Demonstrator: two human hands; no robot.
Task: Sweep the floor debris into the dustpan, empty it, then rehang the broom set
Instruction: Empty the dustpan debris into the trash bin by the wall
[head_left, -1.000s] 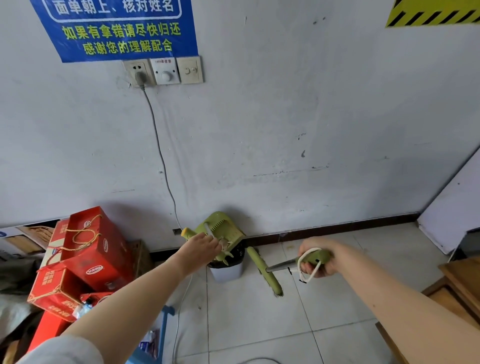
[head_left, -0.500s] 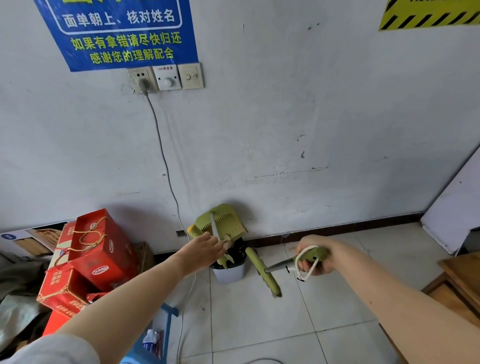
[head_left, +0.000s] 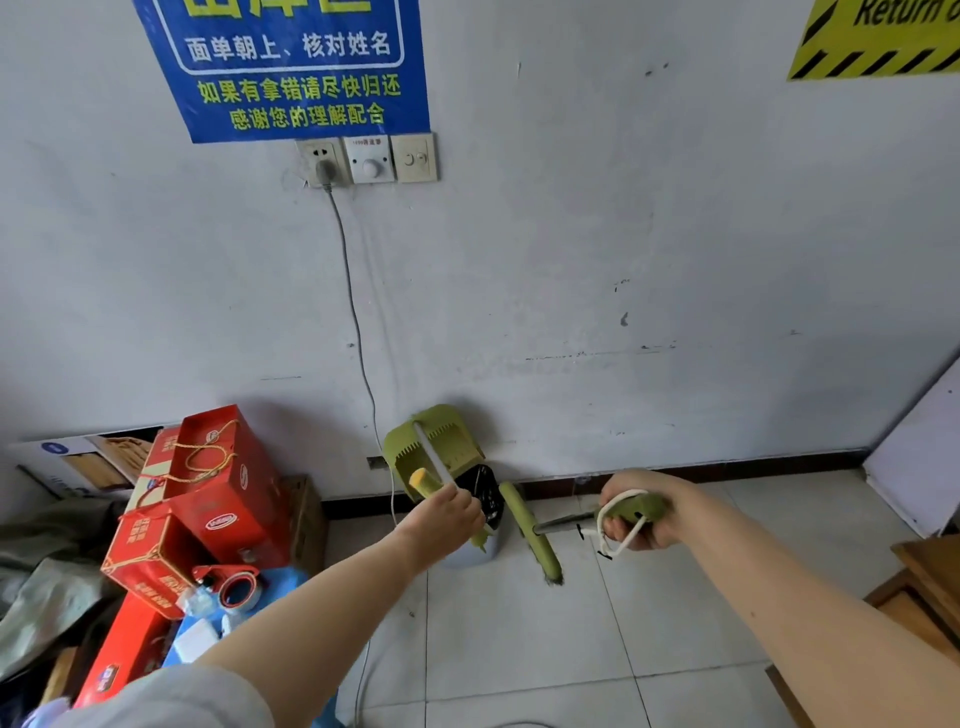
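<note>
The green dustpan is held just below the centre of the frame, tipped up against the wall above a small waste bin lined with a black bag. Its white shaft is gripped by the left hand, fingers curled round it just below the green end cap. Just to the right, the green broom is held low over the tiled floor. The right hand is closed round the broom's green grip, from which a white hanging cord loops. Sweeping is judged to be finished and emptying to be in hand; rehanging the set is left to do. No hook is in view. It cannot be made out whether any debris remains in the pan, and much of the bin is hidden behind the left hand. Further out, red cartons and a tape roll are stacked at lower left, and a cable runs down from a wall socket beneath a blue sign. A yellow sign is cut off at upper right, and wooden furniture at the lower right edge.
</note>
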